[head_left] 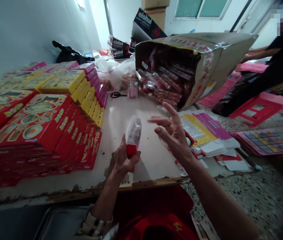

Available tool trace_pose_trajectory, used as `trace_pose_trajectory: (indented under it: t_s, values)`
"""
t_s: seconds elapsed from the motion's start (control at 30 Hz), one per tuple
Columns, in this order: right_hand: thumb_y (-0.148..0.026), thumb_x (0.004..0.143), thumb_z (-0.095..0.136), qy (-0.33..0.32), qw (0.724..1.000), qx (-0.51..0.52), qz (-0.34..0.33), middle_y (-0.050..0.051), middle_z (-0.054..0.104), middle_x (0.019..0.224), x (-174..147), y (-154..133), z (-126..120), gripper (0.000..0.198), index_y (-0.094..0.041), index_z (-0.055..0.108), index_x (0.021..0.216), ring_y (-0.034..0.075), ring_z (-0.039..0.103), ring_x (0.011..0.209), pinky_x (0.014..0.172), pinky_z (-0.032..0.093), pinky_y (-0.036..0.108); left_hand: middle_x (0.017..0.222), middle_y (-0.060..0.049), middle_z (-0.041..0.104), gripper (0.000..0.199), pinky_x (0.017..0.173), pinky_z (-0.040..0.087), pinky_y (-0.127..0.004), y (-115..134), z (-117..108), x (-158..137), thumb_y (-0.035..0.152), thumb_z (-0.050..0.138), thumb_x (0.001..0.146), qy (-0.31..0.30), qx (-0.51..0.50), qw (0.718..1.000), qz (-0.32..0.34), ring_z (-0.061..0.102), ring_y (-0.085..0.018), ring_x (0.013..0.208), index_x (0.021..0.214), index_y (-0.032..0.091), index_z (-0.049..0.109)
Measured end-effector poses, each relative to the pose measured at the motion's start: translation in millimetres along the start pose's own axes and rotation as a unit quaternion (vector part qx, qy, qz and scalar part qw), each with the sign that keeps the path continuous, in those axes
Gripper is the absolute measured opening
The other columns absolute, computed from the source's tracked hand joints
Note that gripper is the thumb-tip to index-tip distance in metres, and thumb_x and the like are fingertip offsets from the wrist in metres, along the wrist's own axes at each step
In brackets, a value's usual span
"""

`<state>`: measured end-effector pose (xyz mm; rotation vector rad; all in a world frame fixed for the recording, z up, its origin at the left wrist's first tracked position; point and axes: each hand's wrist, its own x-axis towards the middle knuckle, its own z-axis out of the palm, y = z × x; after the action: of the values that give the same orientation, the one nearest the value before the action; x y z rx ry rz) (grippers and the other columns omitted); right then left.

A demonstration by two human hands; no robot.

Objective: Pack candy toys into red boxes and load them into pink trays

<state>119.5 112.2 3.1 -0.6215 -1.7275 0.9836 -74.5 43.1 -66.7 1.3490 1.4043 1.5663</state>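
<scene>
My left hand (126, 156) is closed around the lower end of a red-and-white package (133, 135), held upright over the table. Its upper part looks like clear, shiny plastic; blur hides what is inside. To the right, my right hand (173, 135) is raised with its fingers apart and nothing in them. Flat cartons (204, 128) in yellow, magenta and white lie beyond that hand. Behind both hands, a large cardboard box (214, 66) rests on its side, its mouth facing me, filled with plastic-wrapped packs (166, 81).
Tall stacks of red boxes (48, 120) and yellow boxes (66, 81) cover the table's left side. Black scissors (117, 95) lie near a small clear pack (132, 89). A person in dark clothes (254, 76) stands at right, near a pink stool (261, 105).
</scene>
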Motion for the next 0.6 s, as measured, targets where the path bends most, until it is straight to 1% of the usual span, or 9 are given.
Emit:
trace_pose_trajectory:
  t_s: [0.03, 0.07, 0.13, 0.17, 0.27, 0.33, 0.43, 0.53, 0.6]
  values:
    - [-0.055, 0.096, 0.066, 0.028, 0.999, 0.041, 0.021, 0.009, 0.067, 0.134, -1, 12, 7, 0.07, -0.035, 0.037, 0.155, 0.025, 0.059, 0.132, 0.107, 0.05, 0.046, 0.113, -0.008, 0.068, 0.05, 0.085, 0.061, -0.034, 0, -6, -4, 0.039, 0.08, 0.081, -0.008, -0.013, 1.0, 0.006, 0.068, -0.025, 0.102, 0.126, 0.021, 0.063]
    - [-0.054, 0.094, 0.068, 0.033, 0.995, 0.083, 0.042, 0.009, 0.067, 0.134, -3, 23, 16, 0.068, -0.034, 0.039, 0.152, 0.025, 0.061, 0.13, 0.104, 0.053, 0.045, 0.115, -0.009, 0.068, 0.045, 0.085, 0.061, -0.034, 0, -10, -7, 0.041, 0.077, 0.085, -0.017, -0.027, 0.999, 0.018, 0.069, -0.025, 0.103, 0.124, 0.021, 0.064]
    - [-0.051, 0.095, 0.067, 0.02, 0.985, 0.155, 0.079, 0.009, 0.069, 0.128, -10, 43, 39, 0.062, -0.031, 0.043, 0.148, 0.024, 0.067, 0.117, 0.095, 0.058, 0.041, 0.119, -0.011, 0.067, 0.046, 0.087, 0.06, -0.033, 1, -13, -8, 0.042, 0.077, 0.087, -0.011, -0.058, 0.997, 0.049, 0.07, -0.025, 0.105, 0.126, 0.021, 0.063]
    - [-0.05, 0.096, 0.065, 0.025, 0.98, 0.174, 0.092, 0.009, 0.07, 0.124, -14, 50, 51, 0.059, -0.03, 0.043, 0.147, 0.023, 0.069, 0.11, 0.091, 0.059, 0.039, 0.121, -0.011, 0.067, 0.052, 0.087, 0.06, -0.033, 0, -13, -7, 0.042, 0.078, 0.087, 0.017, -0.07, 0.995, 0.062, 0.07, -0.024, 0.105, 0.131, 0.022, 0.06]
    - [-0.046, 0.097, 0.062, 0.084, 0.978, 0.166, 0.097, 0.007, 0.069, 0.119, -27, 57, 79, 0.061, -0.032, 0.04, 0.153, 0.02, 0.069, 0.1, 0.085, 0.059, 0.034, 0.124, -0.008, 0.064, 0.069, 0.085, 0.059, -0.029, -3, -6, -3, 0.04, 0.082, 0.085, 0.161, -0.076, 0.979, 0.102, 0.071, -0.02, 0.101, 0.143, 0.029, 0.046]
    - [-0.042, 0.098, 0.06, 0.108, 0.981, 0.138, 0.086, 0.007, 0.067, 0.123, -34, 57, 88, 0.06, -0.034, 0.04, 0.155, 0.02, 0.068, 0.103, 0.087, 0.058, 0.035, 0.125, -0.008, 0.063, 0.062, 0.088, 0.058, -0.029, -8, -3, -3, 0.04, 0.08, 0.087, 0.207, -0.056, 0.97, 0.118, 0.07, -0.019, 0.102, 0.14, 0.03, 0.048]
    - [-0.04, 0.1, 0.055, 0.122, 0.987, 0.076, 0.066, 0.009, 0.065, 0.127, -41, 57, 89, 0.044, -0.031, 0.053, 0.144, 0.023, 0.065, 0.11, 0.091, 0.057, 0.038, 0.124, -0.007, 0.061, 0.039, 0.093, 0.055, -0.029, -13, -4, -7, 0.037, 0.072, 0.095, 0.184, -0.019, 0.972, 0.145, 0.066, -0.019, 0.107, 0.129, 0.028, 0.056]
    - [-0.04, 0.103, 0.046, 0.154, 0.987, 0.025, 0.026, 0.007, 0.065, 0.109, -46, 53, 84, 0.024, -0.028, 0.062, 0.116, 0.023, 0.065, 0.098, 0.085, 0.057, 0.039, 0.12, -0.006, 0.056, 0.022, 0.099, 0.051, -0.031, -6, -9, -11, 0.035, 0.06, 0.101, 0.154, 0.038, 0.965, 0.209, 0.059, -0.019, 0.113, 0.121, 0.027, 0.058]
    - [-0.039, 0.104, 0.046, 0.164, 0.986, -0.003, -0.009, 0.007, 0.063, 0.11, -46, 46, 78, 0.02, -0.026, 0.061, 0.1, 0.023, 0.064, 0.101, 0.088, 0.056, 0.04, 0.119, -0.006, 0.055, 0.011, 0.104, 0.047, -0.033, 6, -13, -11, 0.033, 0.055, 0.103, 0.153, 0.092, 0.954, 0.242, 0.055, -0.02, 0.118, 0.108, 0.024, 0.059]
